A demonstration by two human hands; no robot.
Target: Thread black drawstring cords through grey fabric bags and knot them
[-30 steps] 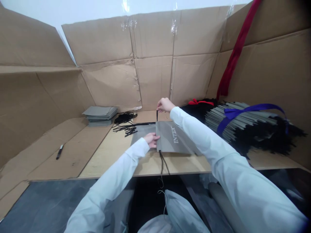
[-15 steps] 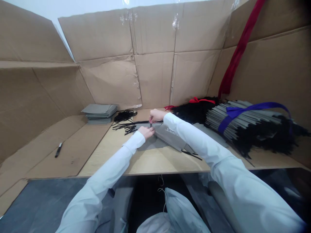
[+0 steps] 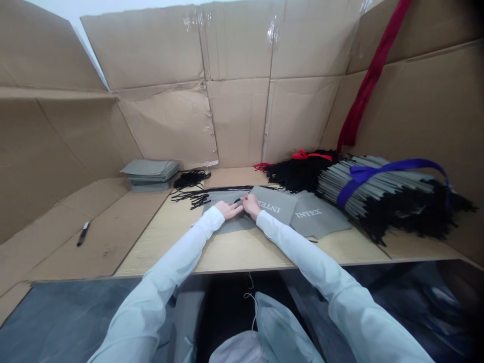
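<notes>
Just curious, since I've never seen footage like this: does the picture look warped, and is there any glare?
In the head view, the cardboard wall bows as if through a wide lens; in the same view, clear tape catches glare, while the lettering on the grey INTEX bag stays readable.

Flattened cardboard sheets, joined with clear tape, wall in the pale wooden tabletop on three sides, below a white upper surface.

Matt grey cloth bags, rough cardboard walls, smooth pale wood board
</notes>
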